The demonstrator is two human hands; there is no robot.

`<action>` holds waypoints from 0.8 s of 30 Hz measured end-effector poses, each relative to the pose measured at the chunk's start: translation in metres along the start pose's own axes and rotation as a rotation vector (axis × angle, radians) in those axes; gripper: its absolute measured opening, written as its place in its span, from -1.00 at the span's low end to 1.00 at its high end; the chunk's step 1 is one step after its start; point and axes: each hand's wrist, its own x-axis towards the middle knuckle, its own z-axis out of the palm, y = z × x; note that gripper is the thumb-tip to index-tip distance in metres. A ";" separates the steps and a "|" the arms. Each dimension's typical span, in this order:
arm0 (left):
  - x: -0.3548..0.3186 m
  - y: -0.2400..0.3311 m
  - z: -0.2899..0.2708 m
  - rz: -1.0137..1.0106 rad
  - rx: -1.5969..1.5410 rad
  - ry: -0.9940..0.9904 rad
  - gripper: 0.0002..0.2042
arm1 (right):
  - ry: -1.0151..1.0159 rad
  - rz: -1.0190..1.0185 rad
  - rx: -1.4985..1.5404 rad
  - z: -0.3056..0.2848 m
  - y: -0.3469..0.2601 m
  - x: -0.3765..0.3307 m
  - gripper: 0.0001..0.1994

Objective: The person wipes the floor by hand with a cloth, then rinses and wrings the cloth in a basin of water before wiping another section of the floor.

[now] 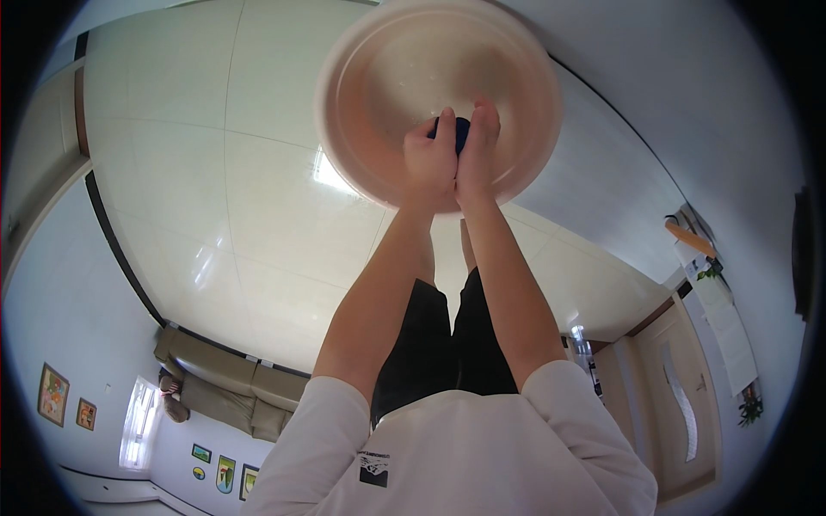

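Grasping a dark blue object (460, 131) together, left hand (430, 159) and right hand (478, 153) inside pink basin (361, 77), upper centre.

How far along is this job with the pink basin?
Done: the round pink basin sits on the tiled floor. In hand: the left hand and right hand press together around a small dark blue thing inside it. Left: cannot tell; it stays gripped.

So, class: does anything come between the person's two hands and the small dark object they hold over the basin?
Nothing visible. The left hand and right hand press directly on the dark blue object inside the pale pink basin.
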 end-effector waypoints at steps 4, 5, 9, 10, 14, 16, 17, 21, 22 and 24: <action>0.014 0.000 0.000 0.131 0.166 0.151 -0.51 | 0.081 0.159 0.208 0.010 -0.004 -0.002 -0.39; 0.017 -0.001 -0.001 0.137 0.160 0.169 -0.52 | 0.066 0.202 0.262 0.011 -0.004 -0.003 -0.39; 0.025 -0.007 -0.001 0.117 0.156 0.179 -0.55 | 0.070 0.212 0.210 0.013 -0.001 0.000 -0.40; 0.027 -0.010 -0.001 0.278 0.281 0.137 -0.56 | 0.065 0.209 0.209 0.012 0.000 0.001 -0.42; 0.036 -0.024 -0.009 0.402 0.345 0.106 -0.58 | 0.084 0.219 0.258 0.022 -0.001 -0.001 -0.49; 0.038 -0.027 -0.014 0.171 0.145 0.115 -0.59 | 0.089 0.223 0.232 0.025 -0.006 -0.004 -0.51; 0.039 -0.025 -0.012 -0.043 -0.038 0.108 -0.60 | 0.105 0.221 0.203 0.022 -0.006 -0.002 -0.52; 0.019 -0.016 -0.022 -0.024 -0.155 0.008 -0.60 | 0.132 0.165 0.204 0.014 -0.012 -0.005 -0.52; 0.013 -0.013 -0.025 0.011 -0.258 -0.057 -0.60 | 0.097 0.229 0.189 0.008 -0.017 -0.007 -0.53; 0.001 0.003 -0.032 0.063 -0.363 -0.119 -0.59 | 0.049 0.281 0.178 0.003 -0.033 -0.016 -0.53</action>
